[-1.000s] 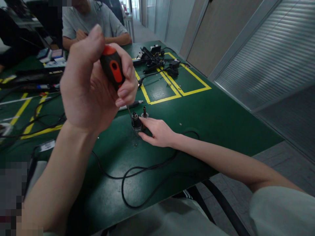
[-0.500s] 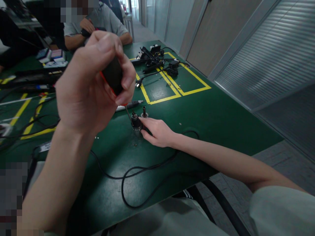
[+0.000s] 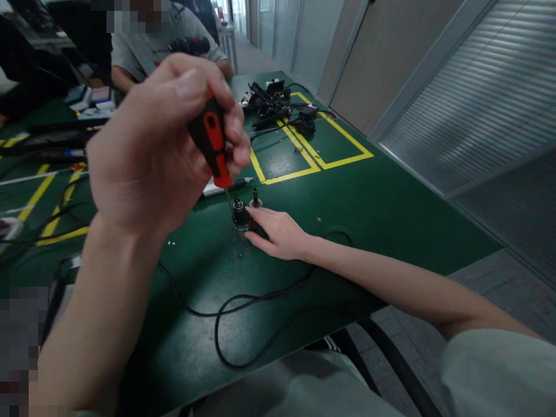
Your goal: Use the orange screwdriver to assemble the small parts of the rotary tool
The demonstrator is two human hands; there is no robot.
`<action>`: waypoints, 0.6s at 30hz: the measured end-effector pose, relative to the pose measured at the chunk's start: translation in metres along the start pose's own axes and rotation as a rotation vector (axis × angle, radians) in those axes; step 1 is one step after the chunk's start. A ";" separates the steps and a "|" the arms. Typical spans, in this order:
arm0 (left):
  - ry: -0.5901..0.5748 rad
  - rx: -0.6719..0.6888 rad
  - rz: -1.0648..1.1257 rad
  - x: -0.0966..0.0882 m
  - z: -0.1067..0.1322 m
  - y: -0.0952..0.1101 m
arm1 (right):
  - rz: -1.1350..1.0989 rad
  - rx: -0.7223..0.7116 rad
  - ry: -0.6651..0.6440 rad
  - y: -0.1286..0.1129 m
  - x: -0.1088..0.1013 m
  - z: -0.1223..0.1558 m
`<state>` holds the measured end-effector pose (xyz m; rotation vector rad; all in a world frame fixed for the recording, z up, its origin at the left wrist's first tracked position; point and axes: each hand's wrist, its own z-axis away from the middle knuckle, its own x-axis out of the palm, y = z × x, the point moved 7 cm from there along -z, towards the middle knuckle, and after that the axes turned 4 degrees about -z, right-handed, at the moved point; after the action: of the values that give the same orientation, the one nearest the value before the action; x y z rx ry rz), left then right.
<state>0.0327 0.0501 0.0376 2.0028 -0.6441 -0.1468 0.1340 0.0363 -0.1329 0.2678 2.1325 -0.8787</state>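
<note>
My left hand (image 3: 152, 145) is closed around the black and red handle of a screwdriver (image 3: 222, 168). The thin shaft slants down to a small black cylindrical part with metal rings (image 3: 240, 215), which stands upright on the green table. Whether the tip touches the part or sits beside it I cannot tell. Thumb and fingers of my right hand (image 3: 278, 233) pinch that part from the right side. Just behind it stands a small metal piece with a dark stem and round base (image 3: 256, 200). A grey and black pen-like tool (image 3: 230, 186) lies beyond, partly covered by my left hand.
A black cable (image 3: 256, 297) loops across the table (image 3: 391, 214) near me. Tiny bits (image 3: 238, 256) lie by the part. Black devices and cords (image 3: 269, 104) are heaped beside yellow tape at the back. Across the table sits a person (image 3: 186, 29) by a dark tool.
My left hand has shifted its grip and the screwdriver handle has turned, showing more of its red side. My right hand stays at the part. The person opposite has moved their hands.
</note>
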 end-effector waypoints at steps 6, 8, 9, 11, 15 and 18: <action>0.091 0.006 0.027 0.001 -0.001 0.001 | 0.018 0.012 -0.010 0.002 0.001 -0.001; 0.064 -0.002 -0.006 0.004 -0.001 0.003 | 0.021 0.019 -0.015 0.003 0.001 -0.001; 0.089 0.008 -0.013 0.003 -0.001 0.005 | 0.022 0.021 -0.017 0.003 0.001 -0.001; 0.132 -0.013 -0.027 -0.001 0.000 0.004 | 0.023 0.019 -0.015 0.003 0.001 0.000; 0.120 0.014 0.022 -0.004 0.001 0.003 | 0.018 0.009 0.002 0.002 0.000 0.000; 0.013 0.016 0.009 -0.001 0.003 0.002 | 0.011 0.007 0.001 0.002 0.000 0.000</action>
<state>0.0298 0.0481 0.0379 2.0145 -0.6474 -0.1234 0.1348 0.0373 -0.1341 0.2832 2.1278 -0.8805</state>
